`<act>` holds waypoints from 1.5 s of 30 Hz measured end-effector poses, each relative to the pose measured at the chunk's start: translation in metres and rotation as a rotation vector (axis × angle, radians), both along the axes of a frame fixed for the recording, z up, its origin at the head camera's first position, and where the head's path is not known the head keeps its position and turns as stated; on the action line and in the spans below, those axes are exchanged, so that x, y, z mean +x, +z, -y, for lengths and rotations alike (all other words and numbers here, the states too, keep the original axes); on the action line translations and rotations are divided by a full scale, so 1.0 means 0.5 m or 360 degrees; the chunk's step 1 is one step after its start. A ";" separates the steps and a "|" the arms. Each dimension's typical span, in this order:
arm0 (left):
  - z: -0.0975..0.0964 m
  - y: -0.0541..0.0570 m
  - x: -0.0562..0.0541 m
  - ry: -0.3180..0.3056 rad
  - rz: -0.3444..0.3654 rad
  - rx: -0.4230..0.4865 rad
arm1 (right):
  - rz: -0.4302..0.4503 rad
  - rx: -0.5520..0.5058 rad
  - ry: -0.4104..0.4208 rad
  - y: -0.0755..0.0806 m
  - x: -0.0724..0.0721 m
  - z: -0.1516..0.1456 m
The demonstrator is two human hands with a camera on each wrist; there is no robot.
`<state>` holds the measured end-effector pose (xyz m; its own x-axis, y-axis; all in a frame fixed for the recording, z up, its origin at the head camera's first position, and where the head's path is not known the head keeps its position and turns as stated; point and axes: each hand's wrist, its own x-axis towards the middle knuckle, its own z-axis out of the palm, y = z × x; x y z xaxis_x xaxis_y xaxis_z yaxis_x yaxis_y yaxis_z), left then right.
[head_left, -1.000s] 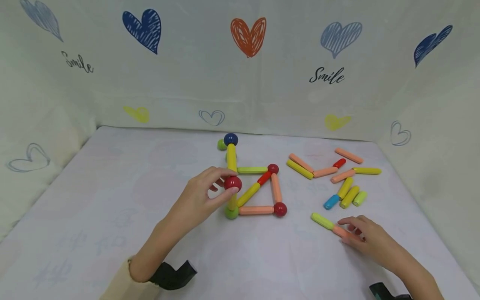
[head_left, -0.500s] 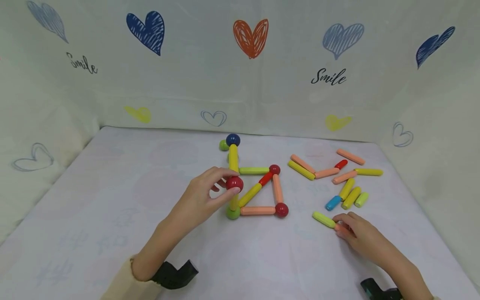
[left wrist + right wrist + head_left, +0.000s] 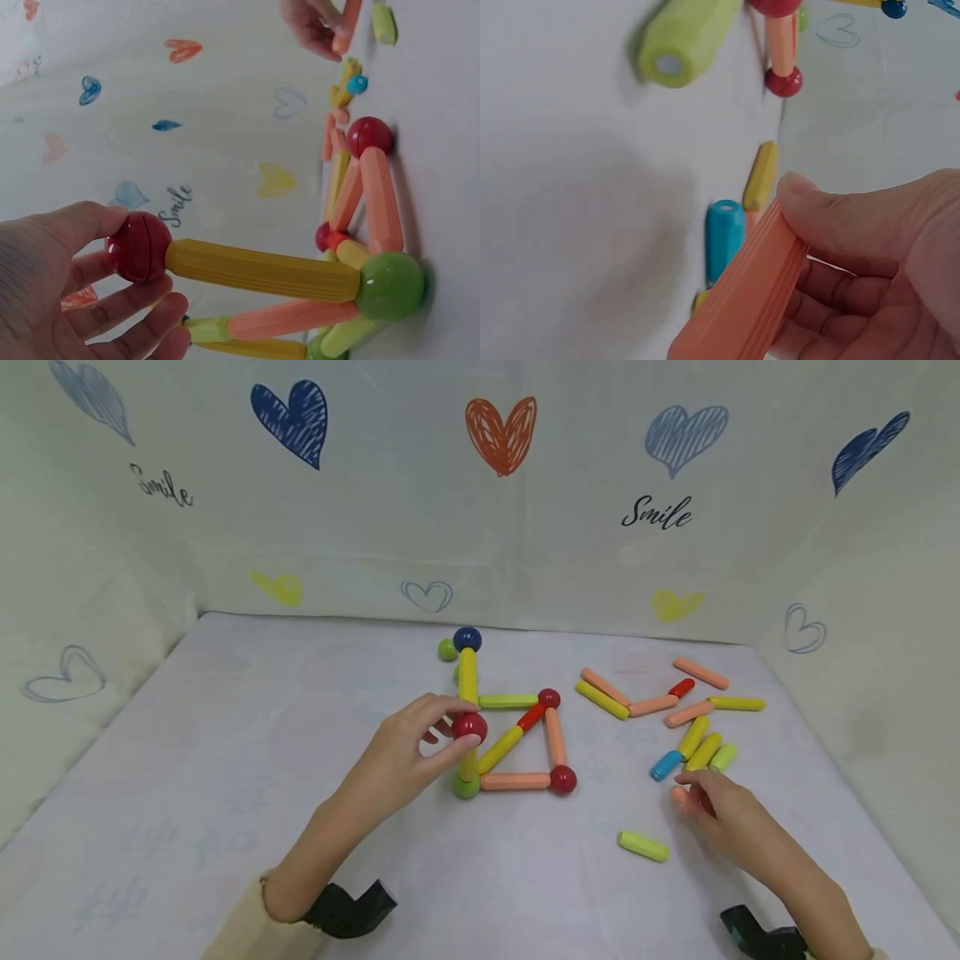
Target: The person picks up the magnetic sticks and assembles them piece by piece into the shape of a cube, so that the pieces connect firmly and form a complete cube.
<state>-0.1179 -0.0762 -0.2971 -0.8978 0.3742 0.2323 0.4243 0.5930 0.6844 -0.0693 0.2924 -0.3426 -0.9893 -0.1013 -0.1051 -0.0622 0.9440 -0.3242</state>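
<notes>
My left hand [image 3: 408, 739] pinches a red ball [image 3: 139, 247] between thumb and fingers. That ball sits atop an upright yellow rod [image 3: 262, 270], whose foot meets a green ball [image 3: 390, 286] on the table. Peach, yellow, red and green rods join this corner to other balls, including a red ball [image 3: 562, 780] at front right and a blue ball [image 3: 467, 639] at the back. In my right hand [image 3: 723, 818] is a peach rod [image 3: 739, 296], pinched by thumb and fingers and lifted off the table. A short light-green rod [image 3: 642, 846] lies apart, left of that hand.
Beyond my right hand lie loose rods: a blue rod [image 3: 666, 766], a light-green rod [image 3: 723, 757], a peach rod [image 3: 701, 673] and several others. A white cloth wall with printed hearts [image 3: 501, 437] rises behind the table [image 3: 225, 777].
My right hand has picked up the peach rod, which has come apart from the light-green rod. The light-green rod now lies nearer the front. My left hand stays on the red ball.
</notes>
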 end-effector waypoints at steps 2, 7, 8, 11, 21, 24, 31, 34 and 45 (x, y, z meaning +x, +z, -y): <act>0.001 0.000 0.000 0.0009 0.0000 -0.0006 | -0.0090 -0.0021 0.0021 0.013 -0.001 0.010; 0.001 0.003 0.001 0.0016 0.0008 -0.0013 | -0.0441 -0.0122 0.0197 0.051 -0.003 0.048; 0.001 0.003 0.000 0.0016 0.0012 -0.0013 | -0.0497 -0.0135 0.0236 0.059 -0.004 0.058; 0.001 0.005 0.000 0.0012 0.0026 -0.0010 | -0.0534 -0.0190 0.0293 0.086 -0.008 0.092; 0.001 0.004 -0.001 0.0011 0.0024 0.0003 | -0.0421 -0.0399 0.0427 0.141 -0.040 0.217; 0.001 0.003 -0.001 0.0003 0.0024 0.0014 | -0.0381 -0.0518 0.0484 0.144 -0.053 0.250; 0.006 0.002 -0.001 -0.0021 0.0005 0.0034 | -0.0435 -0.0560 0.0571 0.141 -0.072 0.305; 0.006 0.001 -0.001 -0.0034 -0.0012 0.0032 | -0.0478 -0.0506 0.0568 0.140 -0.073 0.316; 0.000 0.003 0.003 -0.0025 -0.0048 0.0006 | -0.0598 -0.0429 0.0600 0.140 -0.075 0.333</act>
<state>-0.1163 -0.0763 -0.2956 -0.8843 0.3875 0.2605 0.4540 0.5834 0.6734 -0.1068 0.1259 -0.2726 -0.8443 -0.4275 0.3232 -0.5340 0.7220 -0.4400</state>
